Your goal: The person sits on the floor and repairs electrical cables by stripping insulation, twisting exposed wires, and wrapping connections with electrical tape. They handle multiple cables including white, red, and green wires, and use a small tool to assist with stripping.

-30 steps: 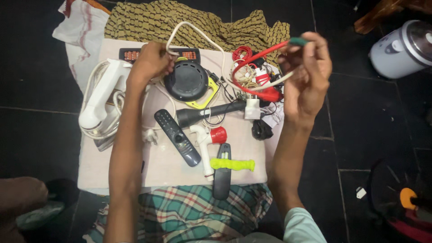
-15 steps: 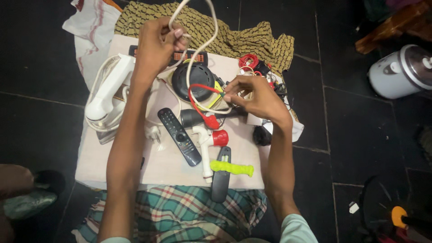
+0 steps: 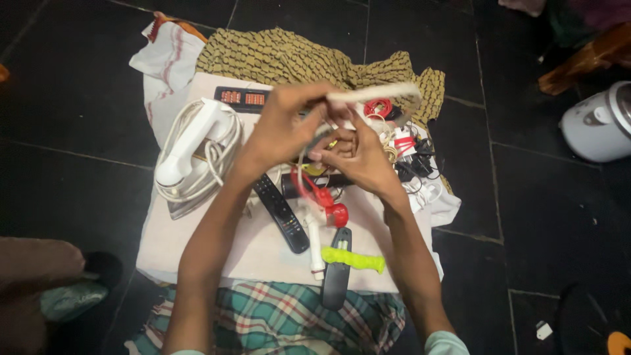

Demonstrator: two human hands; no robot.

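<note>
Left hand (image 3: 286, 128) and right hand (image 3: 355, 154) pinch a white cord (image 3: 378, 93) (fingers closed).

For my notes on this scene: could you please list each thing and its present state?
left hand: gripping white cable
right hand: pinching white cable
white cable: lifted, looped
clothes iron: lying flat, cord wound around
black remote: lying flat
rice cooker: lid closed
</note>
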